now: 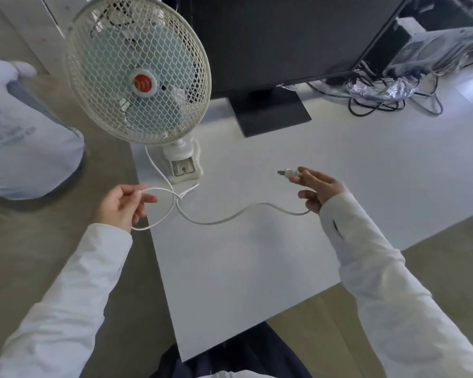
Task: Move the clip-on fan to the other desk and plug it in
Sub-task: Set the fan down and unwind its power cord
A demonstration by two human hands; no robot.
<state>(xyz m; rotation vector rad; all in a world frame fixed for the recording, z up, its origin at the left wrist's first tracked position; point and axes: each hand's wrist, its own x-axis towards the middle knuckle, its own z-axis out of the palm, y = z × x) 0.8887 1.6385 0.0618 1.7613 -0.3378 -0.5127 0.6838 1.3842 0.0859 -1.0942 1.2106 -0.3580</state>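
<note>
Over desk [257, 255], left hand [120, 205] pinches cord [216, 221], right hand [320, 189] plug [290, 173].

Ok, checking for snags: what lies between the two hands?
Head view: only the thin white power cord, snaking over the bare white desktop, crossing itself near the left hand; the right hand pinches its white plug.

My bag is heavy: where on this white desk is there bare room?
Bare: the desk from the cord to its front edge, and right of the monitor stand. Crowded: around the cable tangle and the fan clip.
</note>
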